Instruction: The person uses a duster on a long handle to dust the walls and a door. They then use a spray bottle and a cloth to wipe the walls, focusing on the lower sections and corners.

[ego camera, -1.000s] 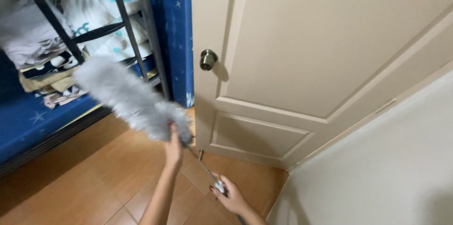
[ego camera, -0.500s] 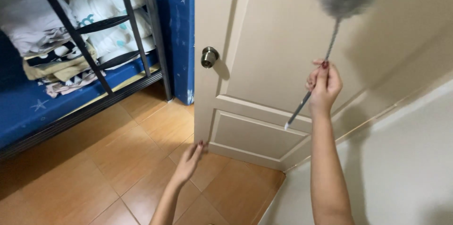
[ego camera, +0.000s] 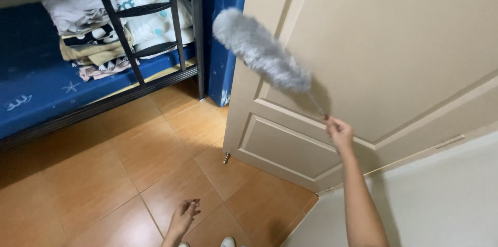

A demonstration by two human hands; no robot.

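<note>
- Duster (ego camera: pixel 262 50): a long, fluffy grey head on a thin handle, held up against the cream door (ego camera: pixel 394 45), the head slanting toward 10 o'clock from the grip. It is judged light and soft, the fibres yielding on contact and the slim handle likely to flex somewhat; the handle end is the place to be gripped, not the fluff.
- Right hand (ego camera: pixel 340 133): raised at about 3 o'clock in the view and closed around the lower end of the duster handle.
- Left hand (ego camera: pixel 182 217): hanging low at 6 o'clock above the floor (ego camera: pixel 104 174), fingers loosely spread, nothing held.
- Door: panelled, with a small stopper near its lower edge.
- Bunk bed (ego camera: pixel 140 34): at 10 o'clock, a black metal frame with a blue mattress and folded bedding stacked on it.
- Floor: orange-brown tiles.
</note>
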